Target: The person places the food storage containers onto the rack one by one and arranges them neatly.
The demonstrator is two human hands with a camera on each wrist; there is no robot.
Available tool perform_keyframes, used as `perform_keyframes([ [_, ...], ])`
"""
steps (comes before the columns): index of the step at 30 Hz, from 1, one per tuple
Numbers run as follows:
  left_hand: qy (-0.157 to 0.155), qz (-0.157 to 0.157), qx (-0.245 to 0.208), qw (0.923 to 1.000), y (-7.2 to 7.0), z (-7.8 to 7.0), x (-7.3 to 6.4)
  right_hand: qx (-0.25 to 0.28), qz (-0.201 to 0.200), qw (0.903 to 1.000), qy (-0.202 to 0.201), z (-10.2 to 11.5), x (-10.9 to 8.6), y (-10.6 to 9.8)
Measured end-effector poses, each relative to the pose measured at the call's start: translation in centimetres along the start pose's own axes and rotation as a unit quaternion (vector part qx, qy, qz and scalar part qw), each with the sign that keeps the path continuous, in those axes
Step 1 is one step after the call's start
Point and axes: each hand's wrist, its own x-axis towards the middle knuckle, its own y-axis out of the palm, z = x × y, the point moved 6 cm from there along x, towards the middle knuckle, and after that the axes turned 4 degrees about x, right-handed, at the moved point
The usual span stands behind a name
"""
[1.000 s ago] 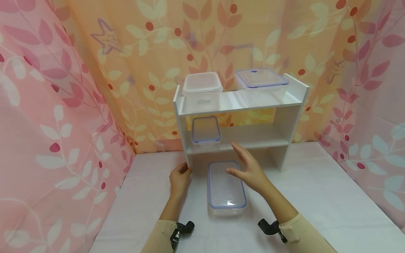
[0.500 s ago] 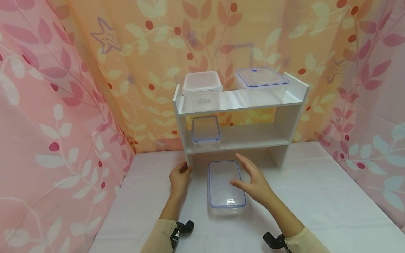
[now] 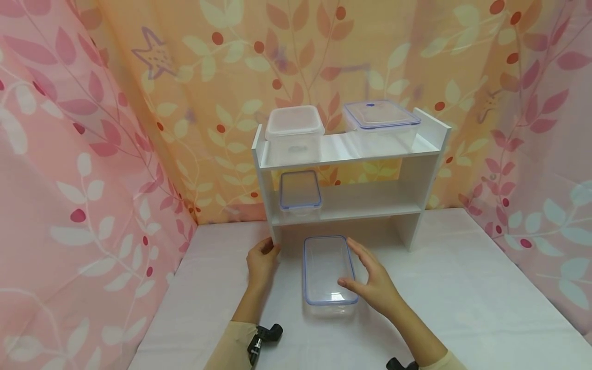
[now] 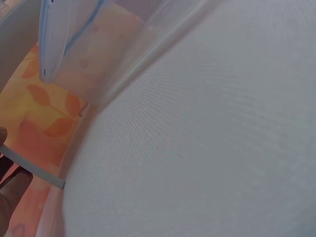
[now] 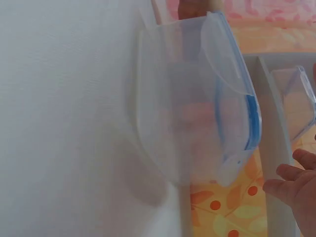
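On the table stands a clear plastic food container (image 3: 329, 272) with a blue-rimmed lid, in front of a white shelf rack (image 3: 365, 200). My left hand (image 3: 262, 262) pinches the lower front edge of the rack's left side panel; in the left wrist view, the thumb and fingers of the left hand (image 4: 12, 185) lie on either side of the panel. My right hand (image 3: 376, 280) has its fingers spread at the container's right side, thumb over the lid. In the right wrist view, the right hand's fingers (image 5: 284, 190) are extended; contact with the container cannot be made out.
A smaller blue-rimmed container (image 3: 300, 191) sits at the left of the middle shelf. On the top shelf are a white-lidded container (image 3: 295, 131) at left and a blue-rimmed one (image 3: 383, 126) at right. Patterned curtains (image 3: 222, 77) surround the table (image 3: 462, 308).
My right hand has come down and toward me, from in front of the middle shelf to the container's right side. The left hand and all the containers have stayed in place.
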Motion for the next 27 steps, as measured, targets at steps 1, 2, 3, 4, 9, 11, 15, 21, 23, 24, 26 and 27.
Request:
perform_keyframes([
  [1,0.001,0.0,0.001,1.0,0.0,0.0,0.0,0.0,0.0,1.0,0.002,-0.1,-0.2,0.2],
  [2,0.001,0.001,0.003,1.0,0.0,0.0,0.0,0.002,0.001,1.0,0.005,-0.3,-0.4,0.3],
  [3,0.0,0.001,0.003,1.0,0.0,0.0,0.0,0.005,0.001,1.0,0.008,-0.4,-0.5,0.5],
  [4,0.0,0.002,0.003,1.0,0.0,0.0,0.0,0.007,0.002,0.9999,0.008,-0.4,-0.7,0.6],
  [9,-0.002,0.0,-0.002,1.0,-0.1,0.0,0.0,0.02,0.005,0.9997,0.012,-0.7,-1.4,1.1],
  [11,-0.003,0.0,-0.004,1.0,-0.1,0.0,0.0,0.023,0.005,0.9996,0.015,-0.8,-1.6,1.2],
  [15,-0.004,0.002,-0.007,1.0,0.0,0.1,0.0,0.019,0.012,0.9996,0.017,-1.1,-2.0,1.4],
  [21,-0.007,0.002,-0.007,1.0,0.0,0.1,-0.1,0.018,0.022,0.9994,0.019,-2.1,-2.7,1.8],
  [23,-0.005,0.001,-0.006,1.0,0.0,0.0,-0.1,0.021,0.024,0.9993,0.02,-2.3,-2.8,1.9],
  [24,-0.004,0.001,-0.007,1.0,0.0,0.1,-0.1,0.022,0.026,0.9992,0.021,-2.4,-2.8,2.0],
  [26,-0.001,0.0,-0.005,1.0,0.0,0.1,0.0,0.029,0.03,0.9988,0.024,-2.7,-2.9,2.2],
  [27,-0.002,0.0,-0.005,1.0,-0.1,0.2,0.0,0.036,0.032,0.9985,0.027,-2.9,-2.9,2.3],
])
